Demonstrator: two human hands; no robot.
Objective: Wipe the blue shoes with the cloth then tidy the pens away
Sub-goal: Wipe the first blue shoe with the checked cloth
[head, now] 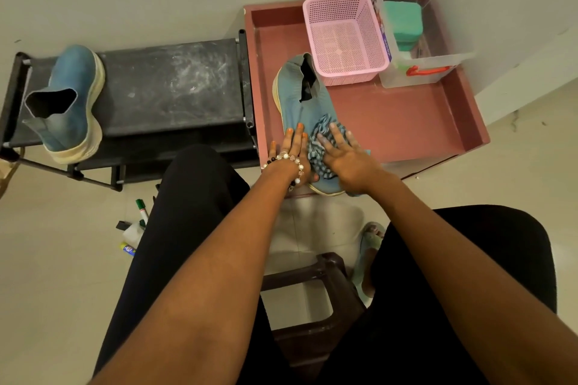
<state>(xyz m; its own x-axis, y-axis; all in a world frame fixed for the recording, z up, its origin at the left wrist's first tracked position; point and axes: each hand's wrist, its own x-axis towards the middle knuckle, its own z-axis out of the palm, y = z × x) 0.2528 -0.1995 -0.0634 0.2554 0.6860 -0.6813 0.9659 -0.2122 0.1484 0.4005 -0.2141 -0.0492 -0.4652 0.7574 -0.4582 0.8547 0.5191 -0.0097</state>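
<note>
Two bare forearms reach forward over black-clad knees and a dark plastic stool (316,297). The left hand (289,155), a bead bracelet at its wrist, lies with straight fingers on the near end of a blue shoe (305,109) and steadies it. The right hand (344,155) presses flat, fingers spread, on a striped cloth (322,131) bunched over the shoe's toe. The shoe lies in a pink tray (406,122), its toe end overhanging the tray's near edge. The second blue shoe (70,103) rests on a black rack (169,87) to the left, well apart. The pens (140,209) lie on the floor beside the left knee.

A hard stroke toward the body would likely push the shoe off the near edge, since only flat palms hold it. A long stroke away could knock the heel against the pink basket (344,37) just behind. The tray's bare right half gives room to slide the shoe inward. The pens sit close to the knee and could be kicked.
</note>
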